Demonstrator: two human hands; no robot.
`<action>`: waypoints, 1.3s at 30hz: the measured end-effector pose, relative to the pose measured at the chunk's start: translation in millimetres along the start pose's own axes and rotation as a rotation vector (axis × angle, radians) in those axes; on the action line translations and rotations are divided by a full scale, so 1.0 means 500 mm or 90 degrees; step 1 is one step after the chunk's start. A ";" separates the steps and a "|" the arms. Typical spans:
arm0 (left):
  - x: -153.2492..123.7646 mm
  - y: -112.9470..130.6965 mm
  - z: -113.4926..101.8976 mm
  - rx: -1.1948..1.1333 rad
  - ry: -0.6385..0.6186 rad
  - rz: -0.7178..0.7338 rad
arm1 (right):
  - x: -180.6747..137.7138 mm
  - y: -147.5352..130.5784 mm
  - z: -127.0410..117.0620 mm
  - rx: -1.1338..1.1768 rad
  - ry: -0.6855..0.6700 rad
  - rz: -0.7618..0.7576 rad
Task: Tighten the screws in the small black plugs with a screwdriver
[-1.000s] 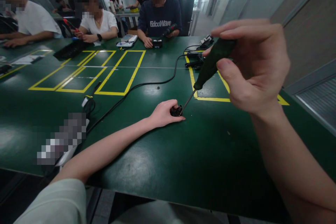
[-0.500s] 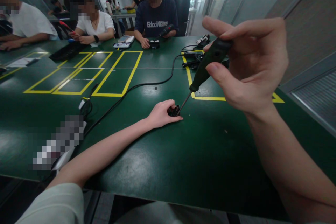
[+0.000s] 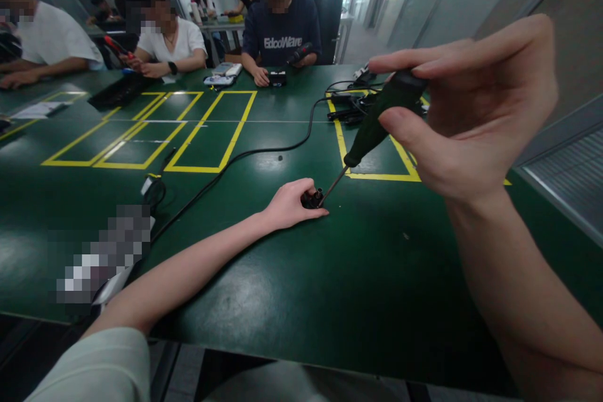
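Note:
My left hand (image 3: 293, 204) rests on the green table, thumb and fingers closed around a small black part (image 3: 311, 200). A short dark tube-like piece stands up from that part; its exact kind is too small to tell. High on the right, my right hand (image 3: 485, 107) grips a screwdriver (image 3: 384, 119) by its dark green handle, thumb below and fingers over the butt end. The screwdriver is tilted, and its thin metal shaft reaches down to the left, with the tip at the black part. Whether the tip sits in a screw cannot be seen.
A black cable (image 3: 264, 151) curves across the table (image 3: 377, 301). Dark devices and cables (image 3: 348, 110) lie inside yellow tape (image 3: 377, 176) at the back right. A power strip-like object, blurred out, lies at left. Across the table, a person in a dark shirt (image 3: 282, 25) holds a tool.
My right hand has shifted right, and the screwdriver handle leans further to the right. The tip stays at the black part, and my left hand has not moved.

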State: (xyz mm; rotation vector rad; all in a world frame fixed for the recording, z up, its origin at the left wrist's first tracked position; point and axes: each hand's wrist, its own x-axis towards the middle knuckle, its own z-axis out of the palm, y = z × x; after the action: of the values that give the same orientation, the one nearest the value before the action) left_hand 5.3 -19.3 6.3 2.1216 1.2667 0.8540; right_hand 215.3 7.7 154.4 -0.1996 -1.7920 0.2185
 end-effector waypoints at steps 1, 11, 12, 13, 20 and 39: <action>0.000 0.000 0.000 0.000 0.000 -0.001 | 0.000 0.000 -0.001 0.006 -0.005 0.004; 0.000 0.002 -0.002 0.004 0.001 -0.006 | 0.004 0.001 0.001 0.060 -0.018 -0.001; 0.000 0.001 -0.002 0.006 0.000 -0.006 | 0.004 0.002 0.001 0.052 -0.011 -0.004; 0.000 0.001 -0.002 0.007 -0.002 -0.006 | 0.005 0.002 0.002 0.041 -0.003 -0.004; 0.001 -0.001 0.001 0.013 0.006 -0.002 | -0.003 -0.005 0.004 0.007 -0.027 0.042; 0.000 0.000 0.002 0.017 -0.007 -0.006 | -0.012 0.019 -0.007 -0.097 -0.011 -0.010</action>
State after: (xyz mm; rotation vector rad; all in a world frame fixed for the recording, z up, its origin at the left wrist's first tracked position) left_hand 6.0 -19.3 5.9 2.1367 1.2888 0.8239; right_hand 220.4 15.7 147.2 -0.2935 -1.8272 0.0726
